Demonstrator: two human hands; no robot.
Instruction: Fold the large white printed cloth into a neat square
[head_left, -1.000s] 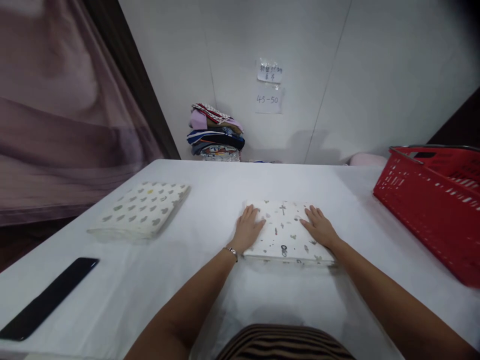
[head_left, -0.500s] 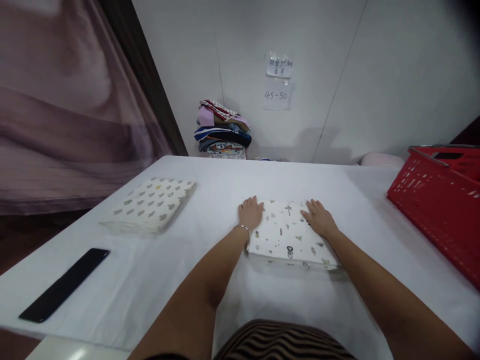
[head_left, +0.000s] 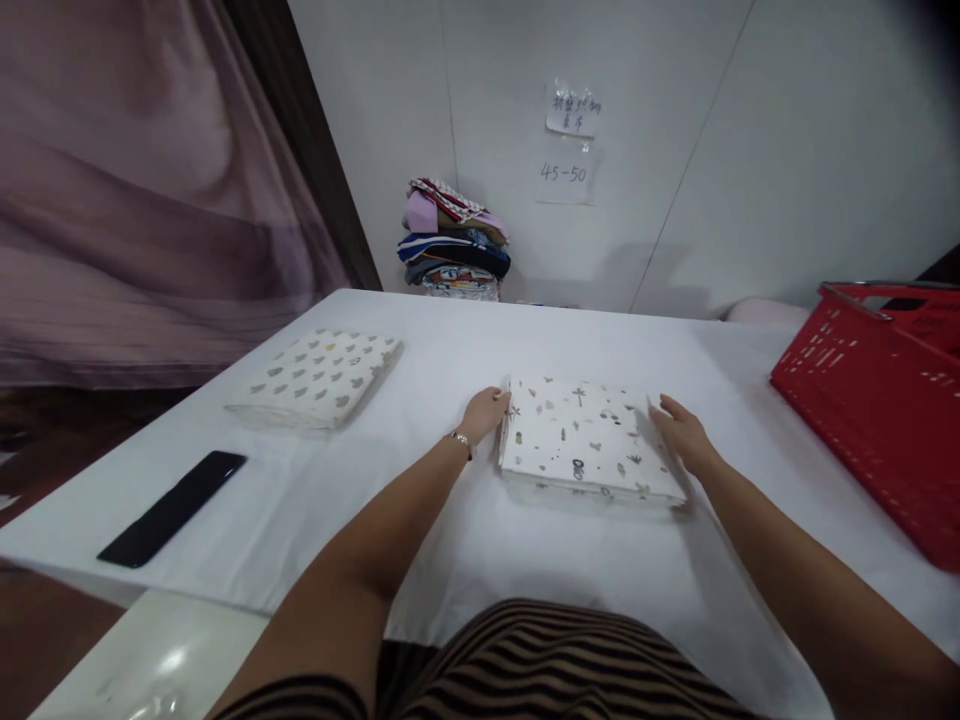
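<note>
In front of me on the white table lies a folded white cloth (head_left: 585, 435) with small printed plants and figures, its layers showing along the near edge. My left hand (head_left: 487, 412), a bracelet at its wrist, is closed on the cloth's far left corner, fingers partly hidden behind the edge. At the right edge, my right hand (head_left: 682, 432) has its fingers closed round the side of the cloth, thumb side up. Farther left rests a second folded white cloth (head_left: 322, 375), printed with grey cactus-like shapes, with neither hand on it.
A black flat bar-like object (head_left: 172, 508) lies near the front left of the table (head_left: 450, 340). The red plastic basket (head_left: 870, 390) stands on the right. Behind the table, a stack of folded fabrics (head_left: 454, 240) leans by the wall. A pinkish curtain (head_left: 135, 180) hangs at left.
My hands have gone from lying flat on top of the cloth to gripping its left and right edges. The cloth stays about in place; the whole view has shifted slightly.
</note>
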